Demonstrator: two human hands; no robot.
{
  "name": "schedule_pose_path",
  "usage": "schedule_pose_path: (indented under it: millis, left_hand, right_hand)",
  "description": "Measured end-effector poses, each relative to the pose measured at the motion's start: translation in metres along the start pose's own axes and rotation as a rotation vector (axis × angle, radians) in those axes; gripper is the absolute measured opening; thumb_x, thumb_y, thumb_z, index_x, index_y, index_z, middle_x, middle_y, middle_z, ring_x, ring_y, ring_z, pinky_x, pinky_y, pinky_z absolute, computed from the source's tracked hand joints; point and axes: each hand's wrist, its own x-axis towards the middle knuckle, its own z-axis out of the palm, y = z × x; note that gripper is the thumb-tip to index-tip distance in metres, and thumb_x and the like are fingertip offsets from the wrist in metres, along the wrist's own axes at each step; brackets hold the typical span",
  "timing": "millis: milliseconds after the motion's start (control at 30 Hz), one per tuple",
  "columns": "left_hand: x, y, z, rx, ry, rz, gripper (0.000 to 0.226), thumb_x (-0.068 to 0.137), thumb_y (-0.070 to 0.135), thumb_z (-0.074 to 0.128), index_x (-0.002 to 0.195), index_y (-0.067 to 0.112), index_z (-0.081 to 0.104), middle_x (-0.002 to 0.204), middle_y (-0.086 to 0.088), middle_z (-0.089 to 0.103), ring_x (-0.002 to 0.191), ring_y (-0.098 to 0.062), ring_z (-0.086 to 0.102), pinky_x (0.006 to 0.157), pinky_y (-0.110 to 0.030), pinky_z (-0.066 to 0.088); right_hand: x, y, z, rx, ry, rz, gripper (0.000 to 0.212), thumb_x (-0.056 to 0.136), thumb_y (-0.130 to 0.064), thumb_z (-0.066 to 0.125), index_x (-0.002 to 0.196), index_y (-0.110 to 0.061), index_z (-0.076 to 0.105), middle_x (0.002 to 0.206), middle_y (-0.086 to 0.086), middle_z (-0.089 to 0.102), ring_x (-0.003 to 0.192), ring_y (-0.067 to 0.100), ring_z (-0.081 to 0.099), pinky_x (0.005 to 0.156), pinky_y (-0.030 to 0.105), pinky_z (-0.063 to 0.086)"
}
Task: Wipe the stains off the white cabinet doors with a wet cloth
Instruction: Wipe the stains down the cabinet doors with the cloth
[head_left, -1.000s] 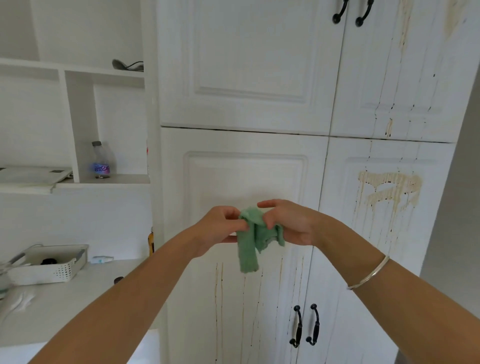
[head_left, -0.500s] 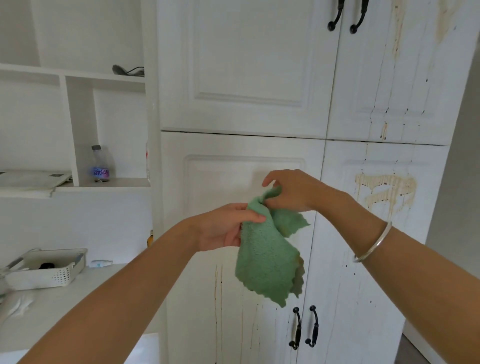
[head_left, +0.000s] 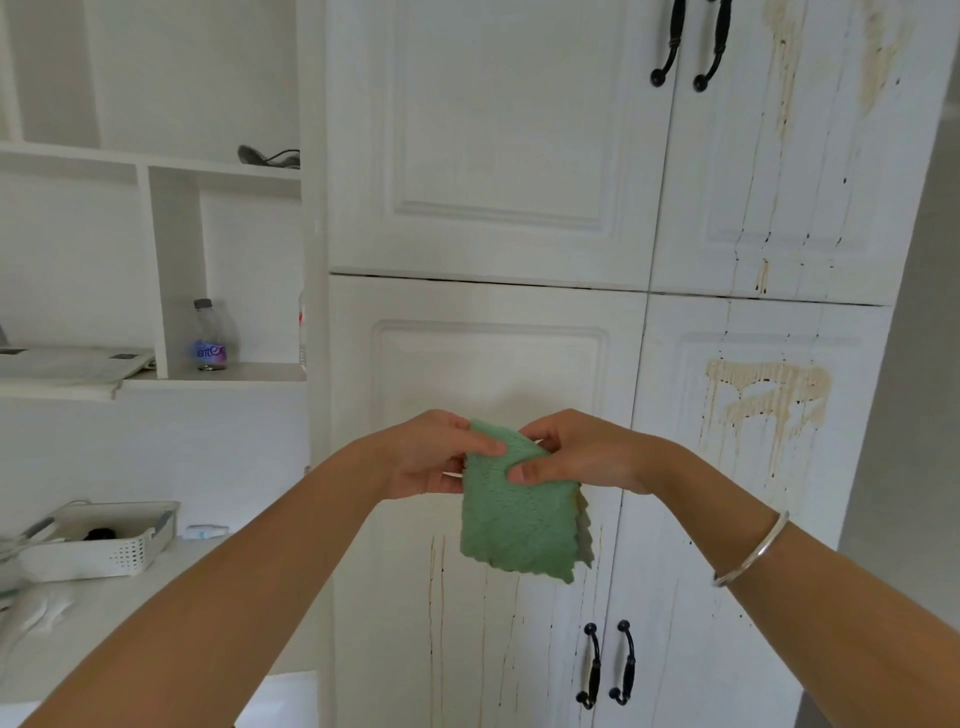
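Note:
A green cloth (head_left: 514, 525) hangs folded in front of the lower left cabinet door (head_left: 483, 364). My left hand (head_left: 426, 454) pinches its top left edge and my right hand (head_left: 576, 452) pinches its top right; both are held away from the doors. A large tan stain (head_left: 769, 395) with drips covers the lower right door. Thin brown streaks (head_left: 436, 597) run down the lower left door. More tan stains (head_left: 784, 57) mark the upper right door.
Black handles (head_left: 608, 665) sit low between the lower doors, another pair of handles (head_left: 688, 47) up high. To the left are open white shelves with a plastic bottle (head_left: 210, 338), and a counter with a white basket (head_left: 98, 540).
The cloth went from bunched, to hanging open, to a folded rectangle held by both hands. My right hand came down level with my left. The view shifted slightly upward.

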Motion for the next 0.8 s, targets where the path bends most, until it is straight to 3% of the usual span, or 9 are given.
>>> schedule_pose_path:
  millis: [167,267,333,367,467,533,667,800]
  left_hand:
    - [-0.001,-0.005,-0.006,0.357,0.207,-0.048,0.044,0.072,0.035,0.082,0.1,0.002,0.07,0.096,-0.006,0.07,0.086,-0.013,0.063,0.075,-0.024,0.055]
    - [-0.001,-0.009,-0.007,0.4,0.298,0.008,0.045,0.069,0.043,0.082,0.092,0.006,0.07,0.1,-0.002,0.066,0.1,-0.014,0.058,0.084,-0.026,0.048]
    - [-0.001,-0.011,-0.005,0.355,0.303,0.062,0.046,0.07,0.045,0.081,0.087,0.003,0.069,0.095,-0.002,0.068,0.099,-0.017,0.06,0.089,-0.029,0.048]
    - [-0.001,-0.011,-0.005,0.308,0.282,0.089,0.044,0.071,0.044,0.08,0.085,0.005,0.065,0.091,-0.003,0.067,0.096,-0.018,0.062,0.09,-0.031,0.051]
    - [-0.004,-0.013,-0.005,0.114,0.144,0.092,0.041,0.076,0.03,0.079,0.104,0.011,0.055,0.101,-0.005,0.066,0.095,-0.02,0.066,0.082,-0.031,0.055]
    - [-0.005,-0.014,-0.008,0.119,0.089,0.092,0.043,0.078,0.021,0.078,0.115,0.013,0.057,0.109,-0.008,0.068,0.098,-0.02,0.068,0.082,-0.03,0.056]
    - [-0.001,-0.018,-0.005,0.184,0.098,0.131,0.02,0.079,0.019,0.078,0.095,0.01,0.07,0.094,-0.006,0.073,0.086,-0.015,0.07,0.078,-0.026,0.056]
    - [0.006,-0.028,-0.005,0.096,0.145,0.144,0.021,0.081,0.029,0.075,0.092,0.012,0.072,0.088,-0.003,0.071,0.08,-0.013,0.068,0.071,-0.024,0.054]
  right_hand:
    - [0.001,-0.004,0.009,-0.154,-0.036,0.019,0.034,0.091,-0.034,0.065,0.121,-0.019,0.062,0.104,-0.004,0.068,0.093,0.012,0.067,0.083,0.027,0.056]
    - [0.001,-0.004,0.015,-0.253,-0.049,0.024,0.02,0.092,-0.04,0.061,0.092,-0.021,0.065,0.085,-0.007,0.065,0.076,0.009,0.063,0.069,0.023,0.052]
    - [0.0,-0.003,0.016,-0.251,-0.031,0.005,0.03,0.093,-0.041,0.06,0.07,-0.021,0.056,0.066,-0.008,0.053,0.059,0.007,0.051,0.059,0.02,0.04]
    - [0.0,-0.003,0.017,-0.207,-0.022,-0.004,0.031,0.093,-0.04,0.06,0.07,-0.019,0.057,0.066,-0.007,0.053,0.059,0.007,0.05,0.06,0.02,0.039]
    - [0.0,0.001,0.017,0.041,0.001,-0.017,0.022,0.094,-0.033,0.061,0.095,-0.012,0.067,0.092,0.003,0.069,0.083,0.015,0.066,0.077,0.027,0.052]
    - [0.001,0.006,0.016,0.202,0.009,0.019,0.022,0.093,-0.029,0.063,0.106,-0.012,0.067,0.106,0.005,0.071,0.098,0.02,0.068,0.09,0.032,0.054]
    - [0.006,0.009,0.023,0.248,-0.104,0.122,0.044,0.088,-0.042,0.067,0.119,-0.012,0.062,0.114,0.007,0.07,0.105,0.022,0.068,0.097,0.038,0.053]
    - [0.018,0.009,0.034,0.275,-0.125,0.082,0.04,0.092,-0.038,0.063,0.122,-0.012,0.063,0.116,0.008,0.069,0.105,0.022,0.068,0.097,0.038,0.052]
